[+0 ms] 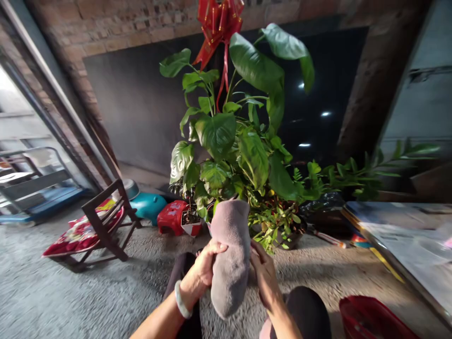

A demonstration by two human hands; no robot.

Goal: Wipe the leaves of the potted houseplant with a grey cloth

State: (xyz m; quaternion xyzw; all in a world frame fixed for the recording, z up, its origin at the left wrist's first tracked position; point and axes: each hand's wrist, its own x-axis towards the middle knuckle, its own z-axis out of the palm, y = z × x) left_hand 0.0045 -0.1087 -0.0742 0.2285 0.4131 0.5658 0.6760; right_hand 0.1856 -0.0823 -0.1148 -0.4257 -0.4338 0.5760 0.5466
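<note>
Between my two hands stands a fuzzy, pinkish-grey plush piece (230, 259), long and rounded at the bottom, somewhat sock-shaped; I cannot tell its exact kind. My left hand (206, 266) grips its left side, thumb across the front and the other fingers hidden behind. On the opposite side, my right hand (264, 270) is closed against the edge, with its fingertips partly out of sight behind the fabric. A pale bangle (182, 299) circles the left wrist. The piece is held upright above my dark-clad knees (309, 310).
Large potted plants (229, 155) with a red bow (221, 28) stand ahead. A wooden chair (109, 223) with a red cushion, a red stool (172, 217) and a teal object (148, 207) are to the left. A table (399, 235) and a red container (370, 318) stand right.
</note>
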